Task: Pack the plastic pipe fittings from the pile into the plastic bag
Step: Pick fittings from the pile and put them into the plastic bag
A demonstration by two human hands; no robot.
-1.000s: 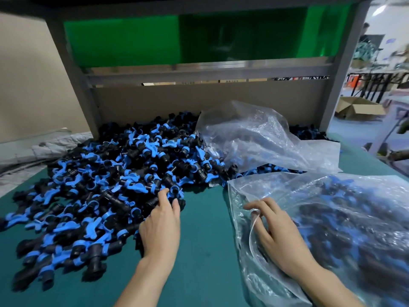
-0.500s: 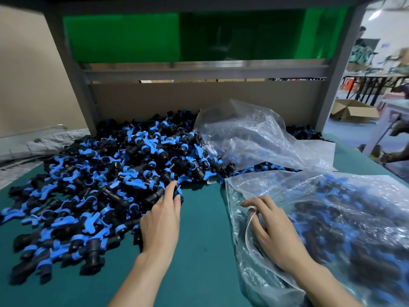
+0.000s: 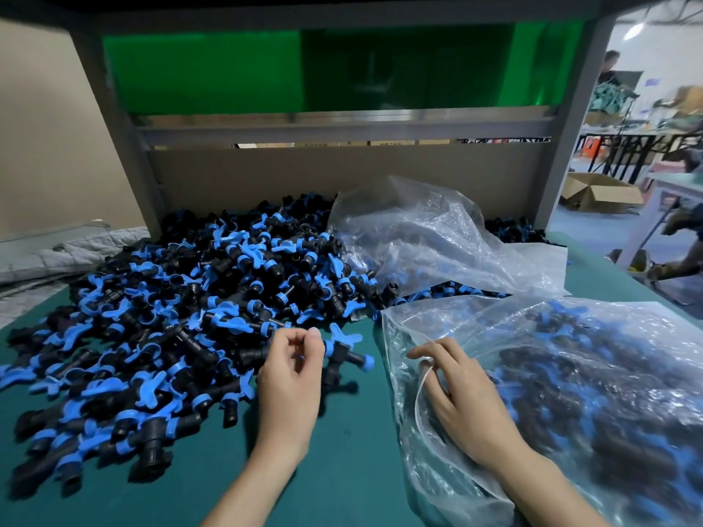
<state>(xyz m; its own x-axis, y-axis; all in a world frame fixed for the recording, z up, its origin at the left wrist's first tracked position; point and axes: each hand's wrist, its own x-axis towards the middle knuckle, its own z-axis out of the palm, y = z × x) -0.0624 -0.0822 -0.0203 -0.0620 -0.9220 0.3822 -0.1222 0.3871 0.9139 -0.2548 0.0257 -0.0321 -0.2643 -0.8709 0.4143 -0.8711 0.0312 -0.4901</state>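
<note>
Left hand [image 3: 293,378] at the near edge of the pile of fittings [image 3: 182,298]: fingers curled in, tips drawn up to the thumb, a speck of blue inside the curl; no telling whether anything is gripped there. Just beside its thumb side, one black-and-blue fitting [image 3: 344,355], blurred, on the green mat [image 3: 342,469] at the heap's fringe. Right hand [image 3: 469,393] laid on the mouth of the plastic bag [image 3: 570,374], fingers loosely spread and slightly bent, pressing the film down, nothing clasped. Inside that bag, off to the right, many fittings already, dark and blue through the plastic. Farther back, a second clear bag [image 3: 426,241], crumpled, against the pile's far right side, before a cardboard back panel [image 3: 342,173] and under a green sheet [image 3: 205,70]. Against half a second ago: left fingers no longer stretched flat into the heap but curled and pulled back a little; right hand in the same place on the bag.
</note>
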